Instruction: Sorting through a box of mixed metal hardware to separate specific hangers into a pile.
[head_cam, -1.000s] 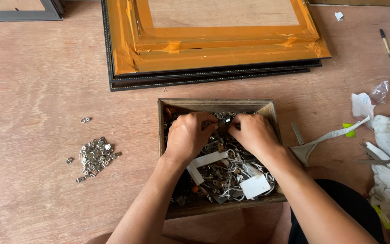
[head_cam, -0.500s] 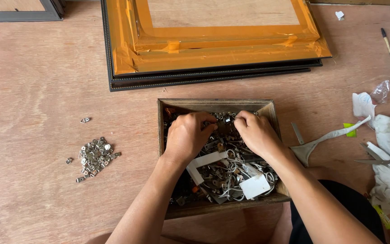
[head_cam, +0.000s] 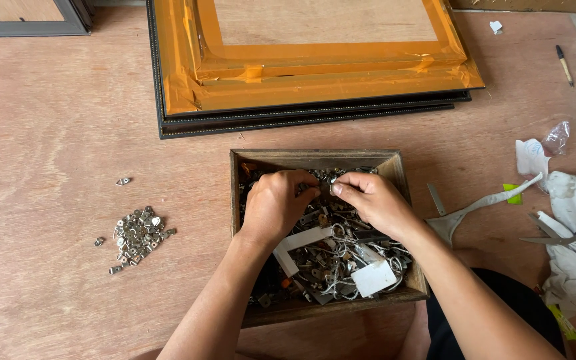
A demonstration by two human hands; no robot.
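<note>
A dark brown wooden box (head_cam: 316,159) was filled with silvery metal hardware (head_cam: 341,250); orange tape (head_cam: 315,73) was stuck over black frames (head_cam: 301,119).

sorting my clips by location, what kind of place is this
Most likely a picture-framing workshop. Stacked frames with orange-taped backs lie on the plywood table, both hands dig in a wooden box of small metal hardware, and a pile of metal hangers sits beside it, with scissors nearby.
</note>
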